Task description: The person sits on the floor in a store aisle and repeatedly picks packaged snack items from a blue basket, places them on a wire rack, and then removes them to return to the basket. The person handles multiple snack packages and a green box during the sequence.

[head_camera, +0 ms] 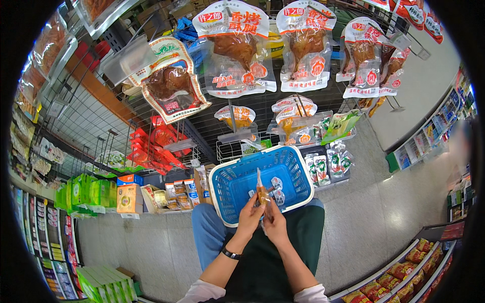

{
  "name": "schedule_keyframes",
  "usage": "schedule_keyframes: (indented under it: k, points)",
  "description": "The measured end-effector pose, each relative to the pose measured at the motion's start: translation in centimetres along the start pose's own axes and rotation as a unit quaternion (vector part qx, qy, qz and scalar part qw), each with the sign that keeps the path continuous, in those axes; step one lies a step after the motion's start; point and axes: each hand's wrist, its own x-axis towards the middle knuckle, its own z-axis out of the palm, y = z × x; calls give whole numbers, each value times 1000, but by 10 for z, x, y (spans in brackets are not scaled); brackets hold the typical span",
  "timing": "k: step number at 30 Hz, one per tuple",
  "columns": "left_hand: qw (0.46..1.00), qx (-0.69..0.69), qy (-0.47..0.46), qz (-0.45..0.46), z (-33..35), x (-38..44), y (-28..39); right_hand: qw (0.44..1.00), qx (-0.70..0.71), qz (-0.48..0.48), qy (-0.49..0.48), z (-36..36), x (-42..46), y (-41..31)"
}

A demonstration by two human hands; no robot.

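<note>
A blue plastic shopping basket (227, 180) with a white rim stands in front of my knees. Above its near side, my left hand (249, 217) grips a clear plastic packet of brown food (263, 196), seen nearly edge-on. My right hand (276, 226) has its fingers closed around the lower right part of packaging there; whether this is the same packet or a second one I cannot tell. Small clear packets with white printed labels (278, 184) lie on the basket floor, partly hidden behind the held packet.
Large packs of cooked meat (242, 49) hang from hooks on a wire rack ahead. Red packets (159, 142) hang to the left, above boxed goods (129, 199). Small pouches (321, 170) fill a low shelf beside the basket. Snack bags (401, 269) line shelves behind right.
</note>
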Motion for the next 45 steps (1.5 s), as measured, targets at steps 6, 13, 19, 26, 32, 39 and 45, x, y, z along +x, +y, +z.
schedule_keyframes:
  k: [6, 13, 19, 26, 32, 39, 45]
  points:
    - [925, 356, -47, 124, -7, 30, -55, 917, 317, 217, 109, -17, 44, 40]
    - [899, 416, -54, 128, -7, 51, -82, 827, 363, 350, 246, -32, 100, 114]
    - [937, 330, 45, 102, -49, 87, -67, 824, 309, 389, 272, -40, 126, 186]
    - [961, 106, 119, 226, -92, 192, 31, 865, 49, 416, 276, -48, 130, 195]
    - [975, 14, 79, 208, -85, 221, 108, 906, 20, 343, 246, -53, 113, 194]
    - [983, -45, 64, 166, -85, 208, 92, 959, 60, 199, 194, -55, 73, 165]
    - [988, -42, 51, 136, -86, 177, 76, 956, 78, 256, 116, -68, 32, 97]
